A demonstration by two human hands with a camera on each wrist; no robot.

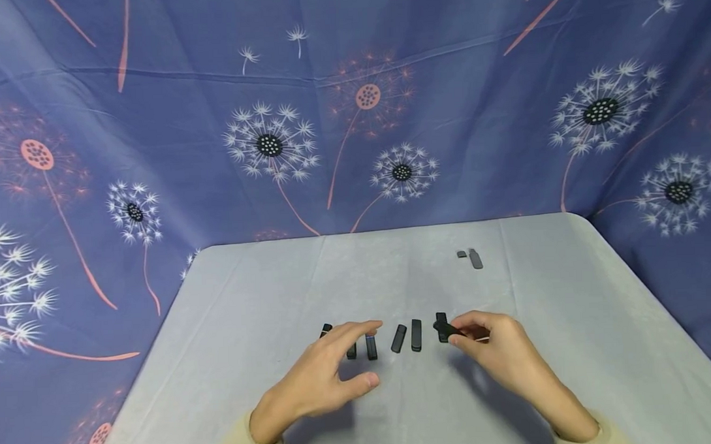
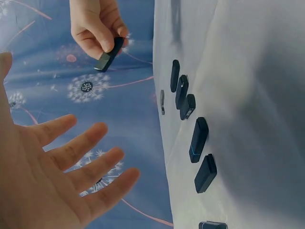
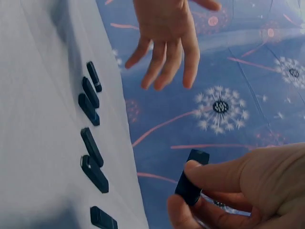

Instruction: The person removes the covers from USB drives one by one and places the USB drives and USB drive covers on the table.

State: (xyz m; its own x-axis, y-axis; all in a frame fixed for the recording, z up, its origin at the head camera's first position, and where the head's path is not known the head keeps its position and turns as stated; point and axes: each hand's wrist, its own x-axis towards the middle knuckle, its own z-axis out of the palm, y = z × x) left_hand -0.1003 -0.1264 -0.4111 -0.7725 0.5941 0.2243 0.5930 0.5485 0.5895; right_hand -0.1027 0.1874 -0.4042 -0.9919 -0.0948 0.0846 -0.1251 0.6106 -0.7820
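My right hand (image 1: pixel 501 351) pinches a black USB stick (image 3: pixel 190 177) between thumb and fingers, raised above the table. In the head view it overlaps another black stick (image 1: pixel 441 318) lying below. My left hand (image 1: pixel 319 373) hovers open over the left part of the row, fingers spread and holding nothing. Beside it lie a black stick with a blue line (image 1: pixel 371 347), a shorter dark stick (image 1: pixel 399 338) and a longer black one (image 1: pixel 416 335). A further black stick (image 1: pixel 326 329) at the row's left end is partly hidden by the left hand.
On the grey-white table (image 1: pixel 263 284), a grey stick (image 1: pixel 476 259) lies far back beside a small grey piece (image 1: pixel 462 253). A blue dandelion-print cloth (image 1: pixel 325 40) hangs behind the table's back edge and along its sides.
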